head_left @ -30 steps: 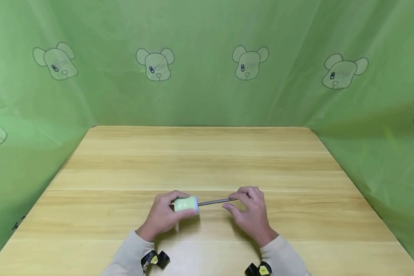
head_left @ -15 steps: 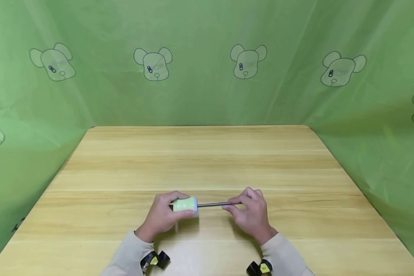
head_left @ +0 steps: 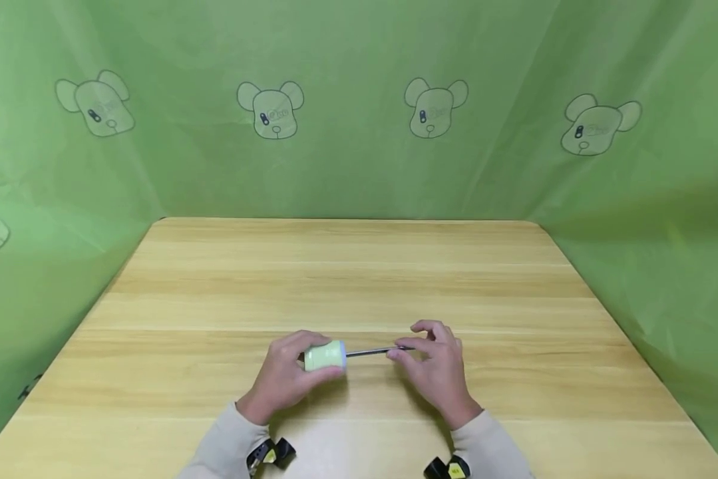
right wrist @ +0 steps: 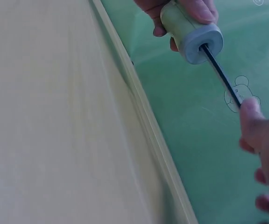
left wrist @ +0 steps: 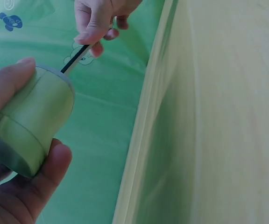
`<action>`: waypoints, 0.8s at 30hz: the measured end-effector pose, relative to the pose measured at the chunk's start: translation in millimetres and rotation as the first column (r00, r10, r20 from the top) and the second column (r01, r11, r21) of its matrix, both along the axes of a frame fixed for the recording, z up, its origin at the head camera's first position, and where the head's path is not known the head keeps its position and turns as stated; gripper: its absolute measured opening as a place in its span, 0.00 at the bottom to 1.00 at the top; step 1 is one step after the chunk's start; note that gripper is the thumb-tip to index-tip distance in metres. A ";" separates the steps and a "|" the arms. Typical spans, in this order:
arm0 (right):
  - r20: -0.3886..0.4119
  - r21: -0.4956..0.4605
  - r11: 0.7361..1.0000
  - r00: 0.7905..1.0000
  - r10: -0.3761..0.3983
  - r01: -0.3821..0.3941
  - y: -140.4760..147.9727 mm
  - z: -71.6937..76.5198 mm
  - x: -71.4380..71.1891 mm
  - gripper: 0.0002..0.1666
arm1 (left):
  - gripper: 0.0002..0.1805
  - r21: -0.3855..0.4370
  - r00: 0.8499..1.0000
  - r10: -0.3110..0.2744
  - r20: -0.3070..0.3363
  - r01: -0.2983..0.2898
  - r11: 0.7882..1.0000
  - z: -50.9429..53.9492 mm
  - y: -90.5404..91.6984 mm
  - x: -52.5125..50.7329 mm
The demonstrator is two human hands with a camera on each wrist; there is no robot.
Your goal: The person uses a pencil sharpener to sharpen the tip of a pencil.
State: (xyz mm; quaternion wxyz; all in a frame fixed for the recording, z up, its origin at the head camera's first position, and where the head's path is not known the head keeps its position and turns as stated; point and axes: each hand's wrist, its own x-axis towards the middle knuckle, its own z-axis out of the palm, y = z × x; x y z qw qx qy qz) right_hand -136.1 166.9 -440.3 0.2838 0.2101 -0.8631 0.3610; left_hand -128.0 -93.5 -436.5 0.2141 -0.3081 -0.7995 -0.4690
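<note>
- Your left hand (head_left: 283,374): fingers and thumb curled round a pale-green cylinder (head_left: 323,356), held above the wooden table (head_left: 359,279).
- Your right hand (head_left: 439,372): thumb and fingertip pinch the cylinder's thin rod (head_left: 367,352), covering its far end.
- Black wrist cameras (head_left: 271,455) at both cuffs.
- Green curtain (head_left: 347,176), animal-head prints, surrounds table.

Green sheeting (head_left: 347,179); wood-grain tabletop (head_left: 347,279).
Sheeting: creased, behind and at both sides, printed with outlined round-eared animal heads (head_left: 275,120). Tabletop: pale, far corners rounded, soft glare (head_left: 341,442) at front.

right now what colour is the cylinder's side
Cylinder's side: pale green, best in left wrist view.
</note>
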 end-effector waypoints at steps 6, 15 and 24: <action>-0.226 -0.019 0.992 0.967 0.116 -0.123 -0.8 -2.0 -2.0 0.16 | 0.19 0.028 0.986 0.028 0.165 -0.033 0.999 2.9 -0.5 1.7; -0.465 -0.026 0.986 0.875 0.132 -0.162 -3.5 -3.2 -8.1 0.24 | 0.17 0.061 0.947 -0.013 0.322 -0.007 0.998 8.4 -0.9 0.7; -0.117 0.011 0.971 0.964 0.240 -0.241 5.3 -0.4 -1.9 0.13 | 0.20 -0.037 0.984 -0.020 0.175 0.026 0.999 4.4 -0.6 0.6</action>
